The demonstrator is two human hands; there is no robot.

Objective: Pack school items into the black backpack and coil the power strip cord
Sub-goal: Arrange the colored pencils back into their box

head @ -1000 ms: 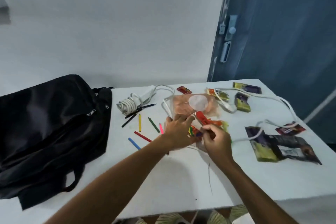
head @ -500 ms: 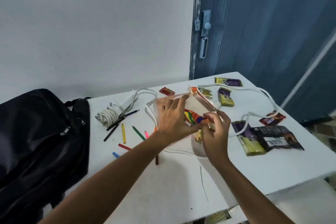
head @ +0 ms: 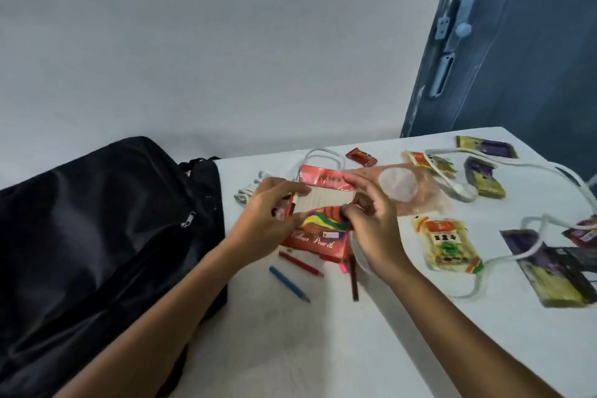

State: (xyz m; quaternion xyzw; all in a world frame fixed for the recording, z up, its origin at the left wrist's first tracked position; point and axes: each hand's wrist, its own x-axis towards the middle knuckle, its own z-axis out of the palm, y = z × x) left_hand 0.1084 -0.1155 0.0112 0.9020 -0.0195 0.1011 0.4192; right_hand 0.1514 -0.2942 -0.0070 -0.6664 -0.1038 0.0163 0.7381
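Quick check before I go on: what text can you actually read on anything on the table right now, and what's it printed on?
"Colour Pencils", in white script, partly blurred: front of the red pencil box that the left hand and right hand hold.
Dark lettering on the box's open flap: too blurred to read.
Characters on the yellow snack packet: not legible.
Print on the other packets, such as the purple-yellow one: too small to read.

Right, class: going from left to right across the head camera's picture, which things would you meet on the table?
black backpack → left hand → pencil box → right hand → orange snack packet → dark packet
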